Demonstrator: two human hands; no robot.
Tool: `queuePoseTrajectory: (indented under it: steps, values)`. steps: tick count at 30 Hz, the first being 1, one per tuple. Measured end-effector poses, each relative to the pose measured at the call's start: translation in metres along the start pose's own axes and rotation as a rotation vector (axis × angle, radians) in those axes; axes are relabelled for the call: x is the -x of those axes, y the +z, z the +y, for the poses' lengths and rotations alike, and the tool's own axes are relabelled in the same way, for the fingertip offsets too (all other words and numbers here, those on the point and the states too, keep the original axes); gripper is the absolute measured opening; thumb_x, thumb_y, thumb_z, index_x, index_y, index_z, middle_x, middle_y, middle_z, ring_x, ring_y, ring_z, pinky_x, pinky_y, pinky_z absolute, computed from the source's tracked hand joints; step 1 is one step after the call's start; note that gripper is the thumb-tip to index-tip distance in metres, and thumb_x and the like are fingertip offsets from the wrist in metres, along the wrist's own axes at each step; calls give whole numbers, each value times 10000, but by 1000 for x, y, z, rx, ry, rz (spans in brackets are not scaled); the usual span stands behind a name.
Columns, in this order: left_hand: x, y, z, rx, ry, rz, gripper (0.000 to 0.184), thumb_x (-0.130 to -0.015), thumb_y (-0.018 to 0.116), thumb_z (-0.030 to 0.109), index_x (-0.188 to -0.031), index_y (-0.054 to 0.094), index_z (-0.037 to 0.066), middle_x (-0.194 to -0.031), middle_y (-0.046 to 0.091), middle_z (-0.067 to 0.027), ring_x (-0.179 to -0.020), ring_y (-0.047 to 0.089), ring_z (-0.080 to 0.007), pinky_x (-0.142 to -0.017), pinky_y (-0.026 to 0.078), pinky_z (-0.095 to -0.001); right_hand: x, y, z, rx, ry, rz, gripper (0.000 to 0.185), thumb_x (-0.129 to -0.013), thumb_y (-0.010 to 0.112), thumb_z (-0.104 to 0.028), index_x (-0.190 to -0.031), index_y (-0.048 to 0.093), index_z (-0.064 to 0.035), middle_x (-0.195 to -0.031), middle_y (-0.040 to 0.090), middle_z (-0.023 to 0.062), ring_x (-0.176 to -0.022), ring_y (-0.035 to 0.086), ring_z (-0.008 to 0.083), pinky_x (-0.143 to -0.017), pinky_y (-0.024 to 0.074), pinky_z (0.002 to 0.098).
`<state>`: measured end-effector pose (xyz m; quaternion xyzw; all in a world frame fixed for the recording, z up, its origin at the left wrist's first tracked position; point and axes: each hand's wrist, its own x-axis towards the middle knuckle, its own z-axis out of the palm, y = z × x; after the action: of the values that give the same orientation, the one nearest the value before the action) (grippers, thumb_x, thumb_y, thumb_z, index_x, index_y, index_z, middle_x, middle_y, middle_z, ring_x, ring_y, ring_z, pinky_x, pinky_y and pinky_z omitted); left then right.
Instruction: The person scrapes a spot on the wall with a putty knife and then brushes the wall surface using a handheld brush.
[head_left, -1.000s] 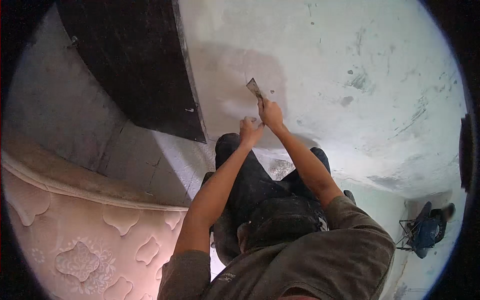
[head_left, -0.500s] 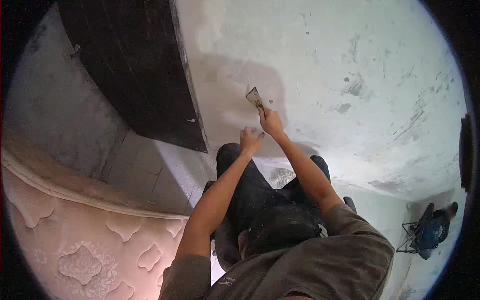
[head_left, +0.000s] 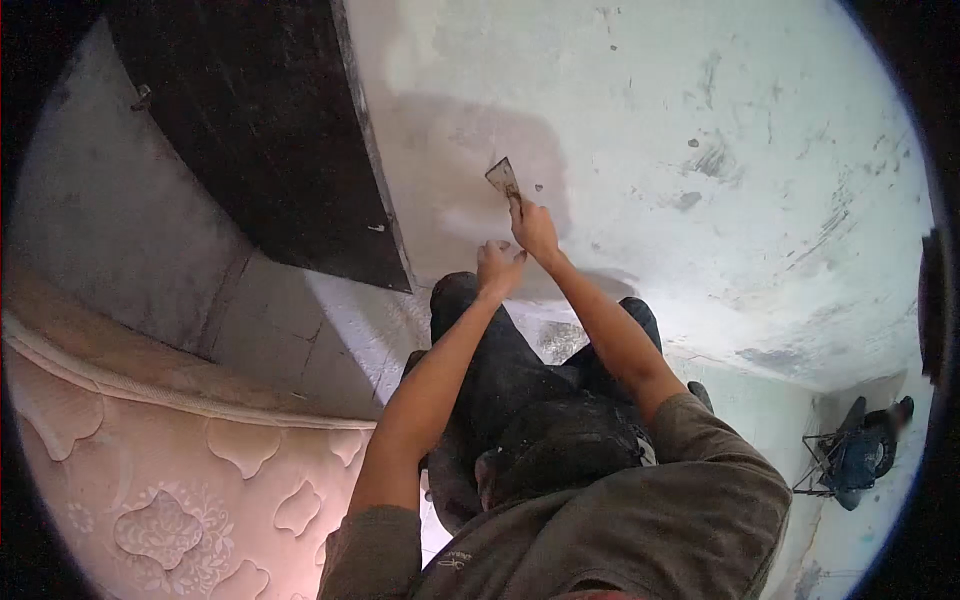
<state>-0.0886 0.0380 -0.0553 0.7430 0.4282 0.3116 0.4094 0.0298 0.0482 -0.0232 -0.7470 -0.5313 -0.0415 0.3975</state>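
A putty knife with a flat, stained blade is gripped by its handle in my right hand. Its blade points up and to the left, close to the pale wall; whether it touches the surface I cannot tell. Just below and left of it, my left hand is held near the wall with its fingers bent and the thumb apart. I see nothing in that hand. A small dark chip marks the wall right of the blade, and the shadow of my arms falls around it.
To the left stands a dark door with a handle. A pink quilted mattress lies at lower left, beside the tiled floor. At far right a person sits on a folding chair. Scuffs and patches mark the wall.
The putty knife and my right hand have shifted slightly up and left in view. My left hand has risen a little, its fingers now nearer the right wrist.
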Motion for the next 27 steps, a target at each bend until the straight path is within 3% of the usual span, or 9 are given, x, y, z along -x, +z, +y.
queuePoseTrajectory:
  steps: [4,8,15,22,24,27]
  values:
    - [3,-1,6,-8,-43,1,456,-746,700,290,-1050,492,23,-1026,524,-137,-1040,473,-316,-875,403,-408,-8,-7,3,-159,9,-57,316,-899,496,-250,-790,590,31,-658,557,284,-641,570,452,-571,435,522]
    - [-5,6,-7,18,52,41,436,-745,701,284,-1033,500,25,-1017,532,-140,-1037,478,-312,-871,405,-405,-6,-13,-9,-52,-22,-66,322,-898,498,-258,-780,598,25,-647,560,276,-641,570,457,-587,443,523]
    - [-3,1,0,22,-19,24,436,-733,719,287,-1010,504,28,-1025,540,-139,-1035,484,-302,-857,412,-411,4,-17,-12,190,10,-45,321,-901,484,-285,-804,617,-10,-641,580,256,-605,580,440,-549,474,517]
    - [-4,2,1,-9,-6,-13,452,-736,716,297,-1033,501,31,-1033,524,-143,-1032,486,-310,-866,415,-408,-1,-3,-3,239,11,-47,331,-897,497,-294,-797,609,1,-672,584,262,-613,578,436,-561,473,512]
    - [-3,3,-2,15,-21,-5,458,-738,714,299,-1039,500,29,-1038,520,-147,-1032,488,-314,-865,416,-409,-5,-2,1,-45,9,-32,339,-894,507,-281,-773,596,23,-673,571,275,-629,570,444,-562,464,501]
    - [-2,3,2,19,-39,-6,466,-739,710,299,-1048,498,22,-1051,515,-157,-1036,488,-320,-864,418,-411,-11,-10,3,-20,28,-86,338,-891,515,-261,-752,585,39,-676,558,287,-635,562,453,-552,456,491]
